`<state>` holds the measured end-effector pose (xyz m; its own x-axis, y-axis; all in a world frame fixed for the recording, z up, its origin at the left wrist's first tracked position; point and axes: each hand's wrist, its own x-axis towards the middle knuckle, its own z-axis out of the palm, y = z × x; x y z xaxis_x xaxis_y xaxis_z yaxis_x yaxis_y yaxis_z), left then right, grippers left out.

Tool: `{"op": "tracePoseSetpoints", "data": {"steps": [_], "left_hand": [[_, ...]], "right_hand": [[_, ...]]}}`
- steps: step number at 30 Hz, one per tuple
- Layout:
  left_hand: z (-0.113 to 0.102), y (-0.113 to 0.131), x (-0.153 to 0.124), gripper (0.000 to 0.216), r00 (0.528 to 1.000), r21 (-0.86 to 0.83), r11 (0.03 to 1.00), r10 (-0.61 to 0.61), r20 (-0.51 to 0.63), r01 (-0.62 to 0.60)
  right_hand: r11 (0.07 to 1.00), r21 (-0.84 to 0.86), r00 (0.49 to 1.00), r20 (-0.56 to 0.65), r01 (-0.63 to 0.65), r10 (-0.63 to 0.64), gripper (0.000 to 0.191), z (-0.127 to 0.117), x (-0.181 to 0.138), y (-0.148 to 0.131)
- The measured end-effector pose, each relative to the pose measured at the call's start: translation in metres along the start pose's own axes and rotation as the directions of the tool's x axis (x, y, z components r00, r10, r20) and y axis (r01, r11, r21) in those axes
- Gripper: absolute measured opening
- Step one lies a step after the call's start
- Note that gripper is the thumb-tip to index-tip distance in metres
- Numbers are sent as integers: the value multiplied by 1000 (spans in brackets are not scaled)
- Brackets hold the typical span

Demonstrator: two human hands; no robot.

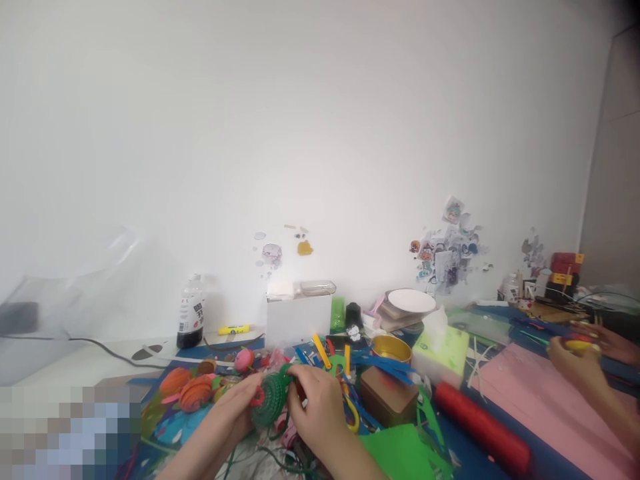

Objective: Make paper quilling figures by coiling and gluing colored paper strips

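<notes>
Low in the middle of the view, both my hands meet around a round green coiled paper piece (271,398) with a red bit at its left edge. My left hand (235,408) pinches its left side, fingers closed. My right hand (316,405) is curled on its right side, fingers closed on it. Orange coiled paper shapes (193,390) lie just left of my left hand. Yellow and blue paper strips (330,357) lie right behind the green piece.
A brown tin box (387,395), gold tin (391,347), tissue pack (441,352), red roll (480,427) and pink sheet (530,393) lie to the right. Another person's hands (583,357) hold something at far right. A dark bottle (191,313) and white box (299,317) stand by the wall.
</notes>
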<state>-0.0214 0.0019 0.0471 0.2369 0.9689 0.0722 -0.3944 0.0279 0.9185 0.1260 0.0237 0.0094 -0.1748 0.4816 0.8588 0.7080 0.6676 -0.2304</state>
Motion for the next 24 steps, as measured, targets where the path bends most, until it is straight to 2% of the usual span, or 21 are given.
{"op": "tracePoseSetpoints", "data": {"steps": [7,10,13,17,19,21,24], "left_hand": [[-2,2,-1,34,997,-20,999,-25,80,26],[0,5,-4,32,997,-14,1000,-8,72,9],[2,6,-4,30,1000,34,999,-1,23,0],[0,4,1,34,1000,54,998,10,-19,-9],[-4,4,5,37,999,48,999,4,-46,-2],[-7,4,7,39,998,42,999,-22,-58,25],[-8,3,8,38,996,59,996,-58,-71,63]], "right_hand": [[987,90,990,70,-132,126,17,3,0,-3],[976,127,981,94,-180,169,14,3,1,0],[973,150,982,99,-175,162,17,3,0,2],[970,214,987,140,-112,82,30,-2,3,0],[967,224,987,133,-121,93,32,-13,10,-1],[972,155,983,79,-175,164,27,-32,21,-1],[960,-150,971,-33,-238,236,20,-81,32,7]]}}
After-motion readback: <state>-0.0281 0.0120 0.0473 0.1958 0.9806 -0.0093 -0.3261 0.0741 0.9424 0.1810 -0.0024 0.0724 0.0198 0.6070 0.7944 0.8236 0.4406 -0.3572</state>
